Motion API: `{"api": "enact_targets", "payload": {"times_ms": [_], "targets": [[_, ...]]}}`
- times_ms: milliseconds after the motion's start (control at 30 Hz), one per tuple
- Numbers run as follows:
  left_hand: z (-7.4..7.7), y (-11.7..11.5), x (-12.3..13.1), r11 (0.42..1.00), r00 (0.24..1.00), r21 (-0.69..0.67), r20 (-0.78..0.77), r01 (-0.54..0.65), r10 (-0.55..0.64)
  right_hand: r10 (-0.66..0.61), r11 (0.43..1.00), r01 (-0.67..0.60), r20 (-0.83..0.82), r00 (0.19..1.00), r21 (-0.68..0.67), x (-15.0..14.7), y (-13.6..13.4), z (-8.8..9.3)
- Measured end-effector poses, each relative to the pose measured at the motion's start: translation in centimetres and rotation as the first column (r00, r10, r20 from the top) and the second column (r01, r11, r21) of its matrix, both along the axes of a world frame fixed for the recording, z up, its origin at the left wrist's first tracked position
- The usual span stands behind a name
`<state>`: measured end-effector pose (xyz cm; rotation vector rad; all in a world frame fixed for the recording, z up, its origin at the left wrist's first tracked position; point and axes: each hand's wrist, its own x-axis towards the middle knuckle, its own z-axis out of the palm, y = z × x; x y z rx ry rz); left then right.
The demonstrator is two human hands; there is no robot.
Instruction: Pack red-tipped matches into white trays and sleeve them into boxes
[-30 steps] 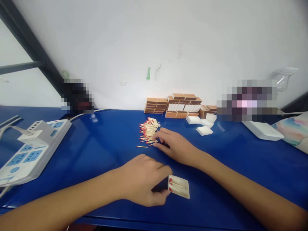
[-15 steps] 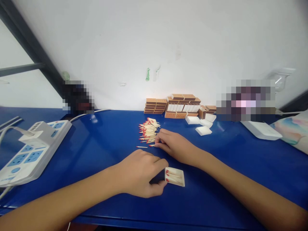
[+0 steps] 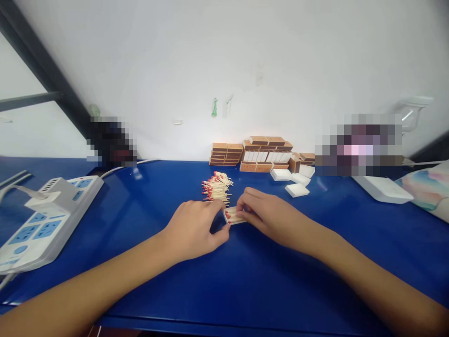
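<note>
My left hand (image 3: 197, 229) grips the left end of a small white matchbox tray (image 3: 236, 223) between thumb and fingers. Several red-headed matches (image 3: 231, 215) lie in it, heads toward the left. My right hand (image 3: 271, 215) is over the tray's right end, its thumb and fingertips pinched on a match at the tray; the fingers cover part of that match and the tray's far end. Just beyond the tray lies a loose pile of matches (image 3: 217, 187) with red heads, mostly pointing left.
Brown matchboxes (image 3: 226, 154) are stacked against the wall, with more boxes (image 3: 266, 155) beside them. White trays (image 3: 297, 190) lie in front. A power strip (image 3: 52, 234) with a plugged-in adapter is at left. A white box (image 3: 382, 188) sits at right on the blue table (image 3: 224, 290).
My left hand has carried the tray up and left, close to the match pile. My right hand has moved slightly right from the pile to the tray with a pinched match.
</note>
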<state>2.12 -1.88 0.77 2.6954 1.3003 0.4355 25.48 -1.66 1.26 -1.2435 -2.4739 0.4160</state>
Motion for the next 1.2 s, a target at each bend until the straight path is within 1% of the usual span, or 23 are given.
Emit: {"api": "enact_targets", "payload": {"times_ms": [100,133,200,267,300,367,433,467,533,600,700,800,867,1033,1133,1200], "targets": [[0.5,0.3,-0.2,1.000,1.000,0.008,0.004,0.009,-0.009,0.020,0.999,-0.018,-0.067,0.998,0.034,-0.3,0.0,0.0],[0.8,0.6,-0.5,1.000,1.000,0.011,0.011,0.009,-0.009,0.000,0.998,0.007,-0.113,0.994,0.062,-0.3,0.0,0.0],[1.8,1.7,-1.2,1.000,0.999,0.020,0.039,-0.004,0.003,-0.068,0.989,0.095,-0.221,0.973,0.116,-0.4,0.2,0.0],[2.8,3.0,-2.2,0.996,0.994,0.060,0.096,-0.067,0.061,-0.110,0.980,0.152,-0.288,0.951,0.128,-0.9,0.2,-0.3],[3.2,3.7,-2.7,0.992,0.989,0.083,0.125,-0.095,0.084,-0.102,0.983,0.142,-0.290,0.952,0.120,-1.4,0.2,-0.6],[3.7,4.7,-3.7,0.985,0.977,0.107,0.181,-0.136,0.115,-0.034,0.994,0.058,-0.237,0.971,0.095,-2.8,0.1,-1.3],[3.6,5.3,-4.3,0.985,0.977,0.112,0.181,-0.130,0.109,0.028,0.997,-0.016,-0.167,0.986,0.073,-4.5,0.0,-2.2],[3.5,5.4,-4.4,0.986,0.980,0.118,0.172,-0.120,0.098,0.035,0.997,-0.026,-0.141,0.989,0.066,-5.2,0.0,-2.6],[3.1,5.4,-4.4,0.987,0.986,0.131,0.144,-0.098,0.079,0.000,0.999,0.006,-0.105,0.994,0.052,-6.3,0.1,-3.0],[2.7,5.2,-4.2,0.985,0.990,0.141,0.113,-0.095,0.079,-0.034,0.999,0.036,-0.070,0.997,0.028,-6.6,0.2,-2.9],[2.5,4.8,-3.7,0.985,0.993,0.141,0.069,-0.102,0.093,-0.014,1.000,0.014,-0.011,1.000,-0.025,-5.9,0.0,-2.2],[2.3,4.5,-3.4,0.987,0.996,0.137,0.029,-0.082,0.078,-0.007,0.999,0.009,0.028,1.000,-0.044,-4.8,-0.2,-1.7],[2.1,4.3,-3.3,0.988,0.998,0.138,0.008,-0.065,0.064,0.000,0.999,0.001,0.018,1.000,-0.043,-4.5,-0.3,-1.8],[2.0,4.1,-3.1,0.987,0.999,0.151,-0.011,-0.051,0.054,0.065,0.997,-0.064,0.002,0.998,-0.046,-4.7,-0.1,-2.3],[2.0,4.0,-3.1,0.987,0.996,0.146,-0.054,-0.069,0.077,0.084,0.994,-0.084,0.002,0.996,-0.064,-4.2,-0.1,-1.6],[1.9,3.9,-3.0,0.989,0.994,0.135,-0.081,-0.056,0.067,0.076,0.996,-0.078,-0.037,0.996,-0.047,-3.4,-0.1,-0.9]]}}
